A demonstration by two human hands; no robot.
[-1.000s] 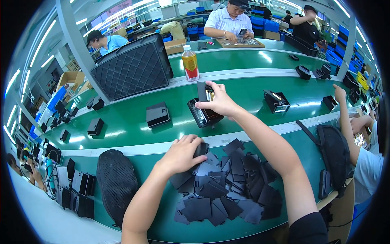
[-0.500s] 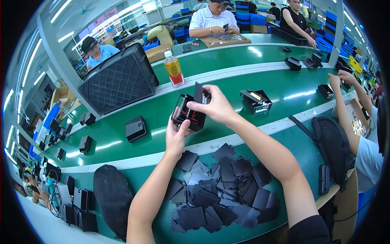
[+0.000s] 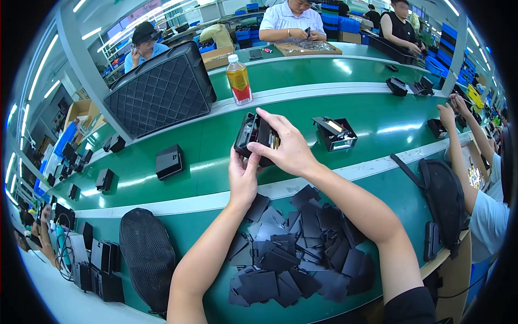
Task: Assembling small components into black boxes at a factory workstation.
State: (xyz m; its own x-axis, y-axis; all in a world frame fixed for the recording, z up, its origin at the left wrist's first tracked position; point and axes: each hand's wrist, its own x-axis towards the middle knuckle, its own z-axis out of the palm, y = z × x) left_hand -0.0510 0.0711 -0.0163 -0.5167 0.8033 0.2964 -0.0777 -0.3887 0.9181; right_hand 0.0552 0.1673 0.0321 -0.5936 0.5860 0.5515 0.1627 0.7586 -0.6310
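Over the green conveyor, my left hand [image 3: 243, 177] is closed around the lower side of a small black plastic box [image 3: 246, 135]. A clear window strip shows on its left side. My right hand [image 3: 290, 148] grips a thin black plate [image 3: 264, 133] between thumb and fingers, set against the box's open top. Some metallic parts show inside beside the right fingers; the rest of the interior is hidden. Below my wrists lies a loose pile of flat black plates [image 3: 278, 256] on the green bench.
An open black box [image 3: 335, 135] sits right on the conveyor, a closed one [image 3: 170, 162] left. Beyond stand a drink bottle [image 3: 239, 81] and a large dark quilted case [image 3: 162, 94]. Black bags [image 3: 145, 259] flank the pile. Other people work across and at right.
My right hand has brought the upright plate down onto the box. The box is turned, and its inner red wires no longer show. Boxes on the conveyor have shifted slightly left in view.
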